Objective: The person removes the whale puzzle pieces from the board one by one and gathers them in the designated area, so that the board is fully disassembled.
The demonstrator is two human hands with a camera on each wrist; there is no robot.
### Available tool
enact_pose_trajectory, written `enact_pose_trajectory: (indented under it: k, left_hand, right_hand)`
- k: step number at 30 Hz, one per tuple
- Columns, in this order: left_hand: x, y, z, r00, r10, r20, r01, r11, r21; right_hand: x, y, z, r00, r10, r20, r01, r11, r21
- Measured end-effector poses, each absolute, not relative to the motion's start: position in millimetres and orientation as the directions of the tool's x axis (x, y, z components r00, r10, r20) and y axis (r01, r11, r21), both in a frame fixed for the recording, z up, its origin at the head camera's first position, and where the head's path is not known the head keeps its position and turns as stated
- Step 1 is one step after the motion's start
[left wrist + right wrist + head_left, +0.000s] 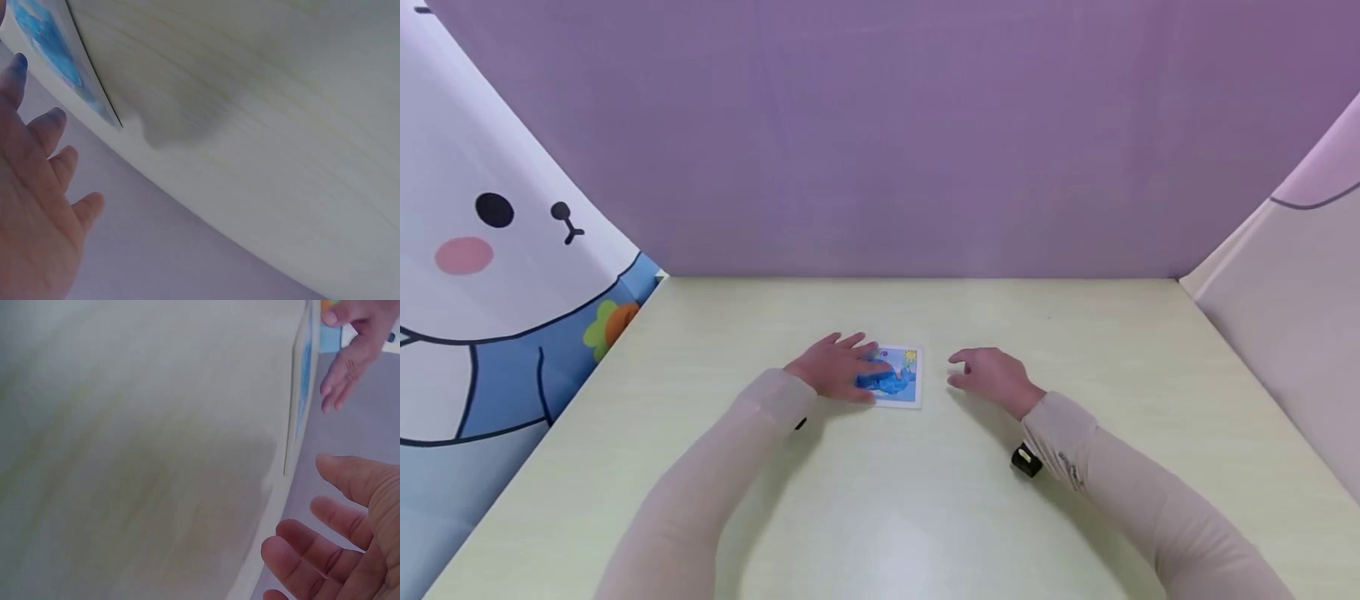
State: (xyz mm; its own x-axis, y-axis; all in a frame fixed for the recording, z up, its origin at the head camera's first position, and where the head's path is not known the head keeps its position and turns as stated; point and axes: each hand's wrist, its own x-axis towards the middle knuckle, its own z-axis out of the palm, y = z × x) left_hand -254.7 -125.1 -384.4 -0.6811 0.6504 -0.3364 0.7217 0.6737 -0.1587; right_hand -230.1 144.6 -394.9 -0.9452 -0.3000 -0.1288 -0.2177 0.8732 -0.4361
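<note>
A square picture puzzle or card (pixel 898 382) with a white border lies flat on the table, showing a blue figure and a yellow sun. My left hand (pixel 837 367) reaches over its left part with spread fingers, hiding that side. In the left wrist view the fingers (pixel 49 130) stretch beside the card (pixel 51 47), held above the tabletop. To the right of the card, apart from it, my right hand (pixel 994 377) hovers with thumb and fingers loosely bent. Nothing lies between those fingers in the right wrist view.
The pale wood-grain table (pixel 880 508) ends at a purple backdrop (pixel 925 142). A cartoon-printed panel (pixel 512 308) borders the left side and a pale panel (pixel 1292 292) the right. A small black device (pixel 1026 460) sits at my right wrist, below the sleeve cuff.
</note>
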Motion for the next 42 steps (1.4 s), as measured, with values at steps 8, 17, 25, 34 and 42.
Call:
enact_pose_trajectory:
  k: [8,17,25,34,42]
  left_hand:
    - [-249,-118,-391,-0.69,0.589,-0.422,0.689,0.713,-0.131]
    - [-250,-114,-389,-0.673,0.601,-0.431,0.695,0.713,-0.09]
    - [-250,-111,-390,-0.664,0.616,-0.424,0.711,0.695,-0.104]
    - [-247,-110,-387,-0.67,0.604,-0.431,0.703,0.703,-0.108]
    - [-249,-111,-390,-0.656,0.611,-0.444,0.717,0.688,-0.113]
  right_hand:
    - [-233,127,-399,-0.944,-0.291,-0.153,-0.212,0.895,-0.393]
    - [-248,110,-397,-0.94,-0.302,-0.16,-0.222,0.896,-0.384]
    - [-261,100,-391,-0.942,-0.261,-0.213,-0.147,0.887,-0.438]
    - [-269,90,-392,-0.936,-0.238,-0.26,-0.097,0.883,-0.459]
    - [-269,84,-392,-0.936,-0.243,-0.254,-0.122,0.902,-0.414]
